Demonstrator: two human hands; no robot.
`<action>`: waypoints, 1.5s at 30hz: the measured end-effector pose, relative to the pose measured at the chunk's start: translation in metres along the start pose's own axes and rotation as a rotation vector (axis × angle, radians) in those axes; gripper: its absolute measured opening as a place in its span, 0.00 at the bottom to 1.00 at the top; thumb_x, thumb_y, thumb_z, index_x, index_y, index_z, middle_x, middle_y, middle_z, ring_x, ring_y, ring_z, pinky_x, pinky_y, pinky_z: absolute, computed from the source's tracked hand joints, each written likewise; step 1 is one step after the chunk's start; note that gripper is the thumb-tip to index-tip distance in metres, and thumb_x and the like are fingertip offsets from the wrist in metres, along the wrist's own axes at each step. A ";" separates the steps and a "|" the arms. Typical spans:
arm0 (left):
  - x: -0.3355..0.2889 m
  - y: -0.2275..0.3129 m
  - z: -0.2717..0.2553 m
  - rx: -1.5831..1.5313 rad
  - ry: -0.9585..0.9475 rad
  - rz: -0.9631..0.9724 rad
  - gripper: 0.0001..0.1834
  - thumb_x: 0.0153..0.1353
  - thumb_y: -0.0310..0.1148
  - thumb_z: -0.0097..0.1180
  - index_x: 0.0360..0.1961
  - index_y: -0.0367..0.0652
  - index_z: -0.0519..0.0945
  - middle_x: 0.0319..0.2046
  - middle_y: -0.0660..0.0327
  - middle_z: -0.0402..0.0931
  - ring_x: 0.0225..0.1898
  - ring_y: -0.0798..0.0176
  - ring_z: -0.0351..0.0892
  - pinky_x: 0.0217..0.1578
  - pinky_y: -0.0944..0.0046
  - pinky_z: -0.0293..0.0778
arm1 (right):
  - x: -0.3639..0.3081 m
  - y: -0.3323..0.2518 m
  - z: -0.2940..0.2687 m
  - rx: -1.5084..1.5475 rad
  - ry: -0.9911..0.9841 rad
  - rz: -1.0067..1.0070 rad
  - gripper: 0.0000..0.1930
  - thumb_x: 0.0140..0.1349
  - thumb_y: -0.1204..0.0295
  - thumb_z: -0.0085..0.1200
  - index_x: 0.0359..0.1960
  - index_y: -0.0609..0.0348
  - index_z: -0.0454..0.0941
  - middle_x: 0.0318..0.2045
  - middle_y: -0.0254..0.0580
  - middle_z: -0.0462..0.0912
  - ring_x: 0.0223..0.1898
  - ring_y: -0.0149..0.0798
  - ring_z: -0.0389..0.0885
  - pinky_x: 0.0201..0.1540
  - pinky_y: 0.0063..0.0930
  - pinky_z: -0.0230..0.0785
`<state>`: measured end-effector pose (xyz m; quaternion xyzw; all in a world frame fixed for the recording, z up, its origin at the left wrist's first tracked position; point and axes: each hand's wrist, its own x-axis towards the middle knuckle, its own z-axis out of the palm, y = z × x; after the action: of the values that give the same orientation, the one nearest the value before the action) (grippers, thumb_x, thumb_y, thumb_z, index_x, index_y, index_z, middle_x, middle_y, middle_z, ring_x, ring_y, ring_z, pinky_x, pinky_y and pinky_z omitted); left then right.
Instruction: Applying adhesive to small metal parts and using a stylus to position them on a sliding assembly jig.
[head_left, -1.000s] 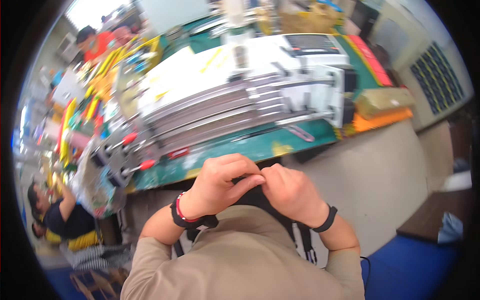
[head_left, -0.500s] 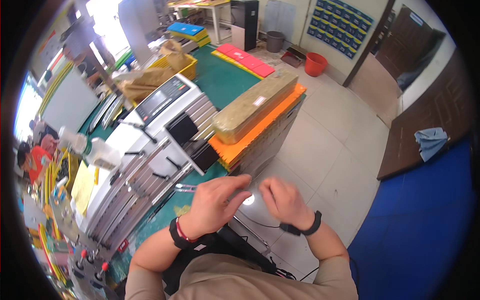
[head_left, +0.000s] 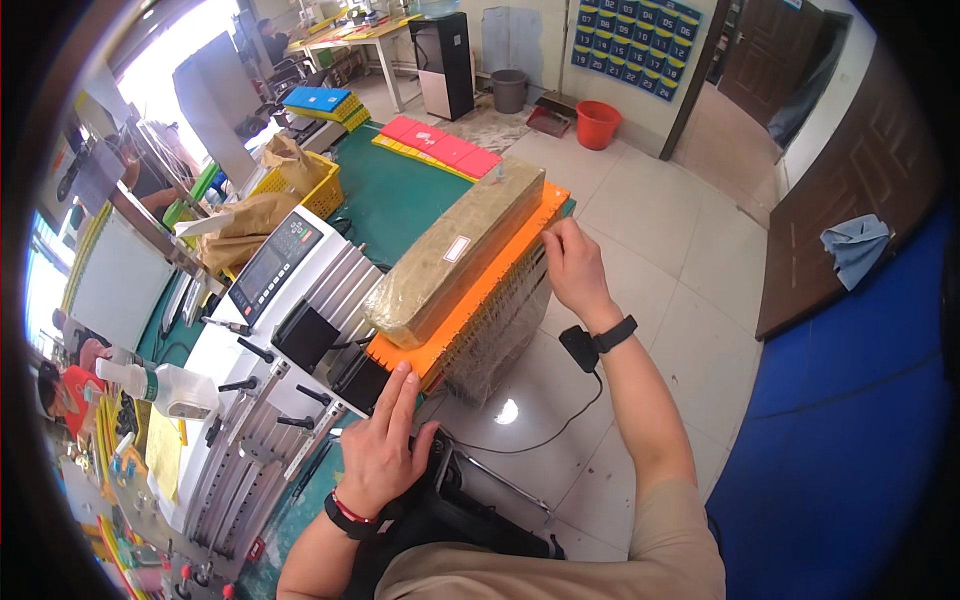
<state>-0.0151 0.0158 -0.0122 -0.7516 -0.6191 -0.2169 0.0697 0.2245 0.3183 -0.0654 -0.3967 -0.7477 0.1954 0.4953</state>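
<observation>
Hands [head_left: 385,452], two, at one orange-topped stack [head_left: 484,292], one block [head_left: 435,272] atop

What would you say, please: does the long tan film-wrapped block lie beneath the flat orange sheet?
No, the block rests on top of the orange sheet.

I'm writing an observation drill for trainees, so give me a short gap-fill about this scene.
1. The long wrapped block lies on ____-coloured sheets.
2. The left hand is by the sheets' near corner; the hand closer to their far end is the ____.
3. The red bracelet is on the ____ wrist.
4. The cloth on the brown door is ____.

Missing words: orange; right; left; blue.
</observation>
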 end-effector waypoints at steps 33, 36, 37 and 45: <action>-0.006 0.003 -0.002 -0.132 -0.021 -0.055 0.51 0.57 0.33 0.77 0.80 0.34 0.65 0.79 0.43 0.67 0.47 0.45 0.90 0.40 0.54 0.87 | -0.073 -0.045 -0.014 -0.112 -0.024 -0.409 0.11 0.70 0.80 0.60 0.51 0.68 0.79 0.50 0.55 0.82 0.53 0.63 0.81 0.59 0.53 0.77; -0.044 0.004 -0.013 -0.212 -0.016 -0.009 0.49 0.60 0.34 0.75 0.80 0.34 0.65 0.80 0.45 0.65 0.54 0.45 0.89 0.43 0.54 0.87 | -0.198 -0.003 -0.047 -0.305 -0.572 -0.113 0.06 0.75 0.74 0.58 0.48 0.61 0.78 0.38 0.62 0.85 0.40 0.66 0.86 0.42 0.56 0.80; -0.063 0.005 -0.018 -0.238 -0.037 -0.024 0.46 0.61 0.35 0.74 0.78 0.36 0.68 0.80 0.46 0.67 0.54 0.46 0.90 0.43 0.54 0.87 | -0.234 -0.007 -0.067 -0.272 -0.813 0.042 0.08 0.78 0.68 0.56 0.45 0.59 0.77 0.34 0.65 0.84 0.39 0.69 0.85 0.42 0.59 0.79; -0.162 0.026 -0.005 -0.477 -0.104 0.100 0.15 0.63 0.35 0.71 0.50 0.44 0.86 0.54 0.57 0.87 0.46 0.50 0.89 0.44 0.52 0.85 | -0.377 0.029 -0.188 -0.748 -1.651 0.187 0.14 0.76 0.64 0.51 0.48 0.64 0.79 0.40 0.65 0.89 0.43 0.69 0.88 0.47 0.63 0.81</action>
<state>-0.0138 -0.1380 -0.0705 -0.7865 -0.5152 -0.3143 -0.1310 0.4780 0.0201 -0.2251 -0.3246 -0.8440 0.2017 -0.3763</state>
